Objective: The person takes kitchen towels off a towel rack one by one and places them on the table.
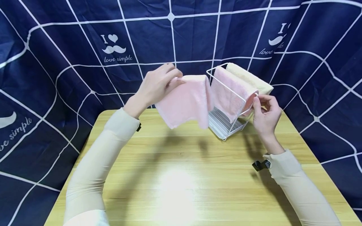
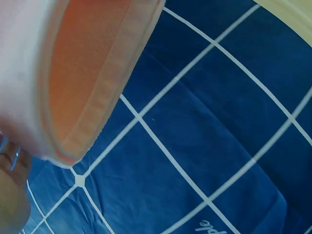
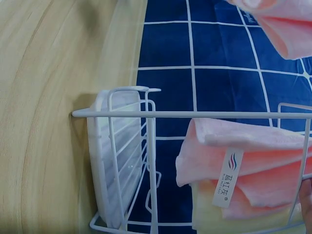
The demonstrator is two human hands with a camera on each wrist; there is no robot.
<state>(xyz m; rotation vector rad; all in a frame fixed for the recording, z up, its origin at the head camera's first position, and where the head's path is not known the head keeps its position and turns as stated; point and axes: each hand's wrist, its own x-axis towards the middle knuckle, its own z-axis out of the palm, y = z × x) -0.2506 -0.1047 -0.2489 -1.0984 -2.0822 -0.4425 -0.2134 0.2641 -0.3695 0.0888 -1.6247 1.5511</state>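
My left hand (image 1: 158,84) holds a pink towel (image 1: 188,102) by its top edge, and the folded cloth hangs in the air left of a white wire rack (image 3: 195,114). My right hand (image 1: 267,115) pinches the rack's near right upper corner between thumb and fingers. Over the rack's bars hang a second pink towel (image 1: 230,89) with a white label (image 3: 228,176), and behind it a pale yellow towel (image 1: 249,77). A white ribbed tray (image 1: 220,124) forms the rack's base. In the left wrist view the held towel covers the upper left, with fingertips at the left edge.
The rack stands near the back of a light wooden table (image 1: 141,175). Dark blue cloth (image 1: 147,37) with white grid lines hangs behind and along both sides. A black wrist device (image 1: 260,165) sits at the right cuff.
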